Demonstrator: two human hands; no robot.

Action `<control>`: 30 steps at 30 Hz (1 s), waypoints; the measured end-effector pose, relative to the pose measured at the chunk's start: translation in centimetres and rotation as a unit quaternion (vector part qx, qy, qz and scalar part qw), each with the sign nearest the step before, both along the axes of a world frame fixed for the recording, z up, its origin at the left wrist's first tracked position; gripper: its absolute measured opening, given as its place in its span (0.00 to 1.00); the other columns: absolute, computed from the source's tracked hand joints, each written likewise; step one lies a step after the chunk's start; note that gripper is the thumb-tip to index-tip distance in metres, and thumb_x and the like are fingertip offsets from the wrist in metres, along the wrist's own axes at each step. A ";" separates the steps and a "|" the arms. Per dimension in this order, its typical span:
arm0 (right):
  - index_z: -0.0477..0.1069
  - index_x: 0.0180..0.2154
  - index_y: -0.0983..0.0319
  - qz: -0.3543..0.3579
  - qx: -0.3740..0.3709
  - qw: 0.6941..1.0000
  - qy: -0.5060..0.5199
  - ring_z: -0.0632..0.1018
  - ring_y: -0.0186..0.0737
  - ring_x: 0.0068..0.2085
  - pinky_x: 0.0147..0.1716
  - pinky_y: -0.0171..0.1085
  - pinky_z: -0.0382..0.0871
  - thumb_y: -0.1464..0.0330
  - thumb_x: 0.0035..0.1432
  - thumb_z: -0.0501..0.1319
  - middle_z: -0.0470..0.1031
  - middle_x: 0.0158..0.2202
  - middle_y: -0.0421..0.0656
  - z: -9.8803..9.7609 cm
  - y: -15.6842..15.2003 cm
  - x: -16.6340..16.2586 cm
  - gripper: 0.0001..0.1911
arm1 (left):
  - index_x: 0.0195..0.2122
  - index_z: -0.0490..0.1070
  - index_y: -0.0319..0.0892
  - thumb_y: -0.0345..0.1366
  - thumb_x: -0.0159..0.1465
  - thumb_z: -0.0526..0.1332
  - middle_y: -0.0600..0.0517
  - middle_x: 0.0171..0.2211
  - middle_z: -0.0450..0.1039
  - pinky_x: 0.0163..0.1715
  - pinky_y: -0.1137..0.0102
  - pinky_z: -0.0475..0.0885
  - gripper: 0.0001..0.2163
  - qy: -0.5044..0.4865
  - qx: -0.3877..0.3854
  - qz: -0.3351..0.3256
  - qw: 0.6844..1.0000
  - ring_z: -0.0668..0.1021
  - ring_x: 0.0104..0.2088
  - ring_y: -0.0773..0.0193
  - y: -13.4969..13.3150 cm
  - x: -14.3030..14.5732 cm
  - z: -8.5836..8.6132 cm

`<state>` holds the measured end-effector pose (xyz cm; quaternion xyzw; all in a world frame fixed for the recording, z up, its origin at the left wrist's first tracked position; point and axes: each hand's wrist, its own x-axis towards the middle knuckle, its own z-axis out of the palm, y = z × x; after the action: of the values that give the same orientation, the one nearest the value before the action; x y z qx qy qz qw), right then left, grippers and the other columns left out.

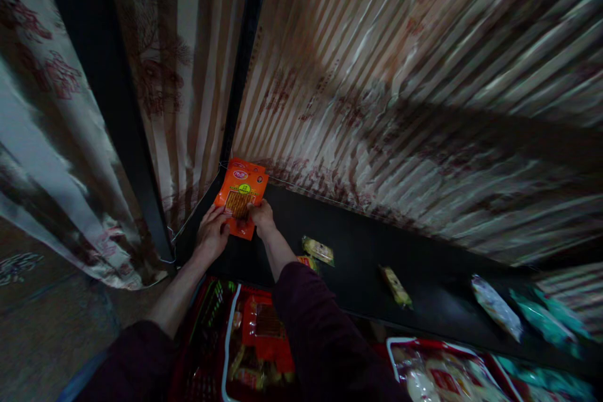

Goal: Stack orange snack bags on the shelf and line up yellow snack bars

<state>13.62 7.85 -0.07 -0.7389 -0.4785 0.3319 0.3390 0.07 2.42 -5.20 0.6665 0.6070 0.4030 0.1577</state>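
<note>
Holding orange packet (241, 196) upright at the shelf's (358, 264) 9 o'clock end, left hand (211, 232) and right hand (261, 217) both grips closed on its lower edge, not released; loose packets (318, 250) lie toward 3 o'clock, more fill the basket (228, 326) at 6 o'clock.

Far wall: striped cloth (400, 75), beige/brown w/ faded red print, wrinkled, covers whole right side.
Uprights: thin black post (242, 63) at centre; wider dark post (108, 107) further left.
Left side: pale curtain (38, 157) w/ red floral print, hangs to the ground.
Ground: floor (51, 326) brownish, faint pattern, near left.
Furniture: black shelf (353, 245) runs left to right under the cloth.
Light: dim; broad shadow band across cloth, right.
</note>
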 end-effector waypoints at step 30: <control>0.54 0.62 0.61 0.080 0.063 0.978 -0.183 0.52 0.50 0.66 0.60 0.50 0.53 0.66 0.55 0.57 0.53 0.66 0.46 -1.0 -2.2 -2.1 0.33 | 0.50 0.71 0.39 0.35 0.62 0.53 0.42 0.58 0.66 0.61 0.54 0.56 0.17 0.071 -0.007 0.083 0.994 0.64 0.61 0.51 -0.2 0.7 0.0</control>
<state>11.51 5.68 -1.06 -0.7233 -0.6102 0.1862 0.2641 0.74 2.26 -5.15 0.6396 0.6728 0.3620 0.0849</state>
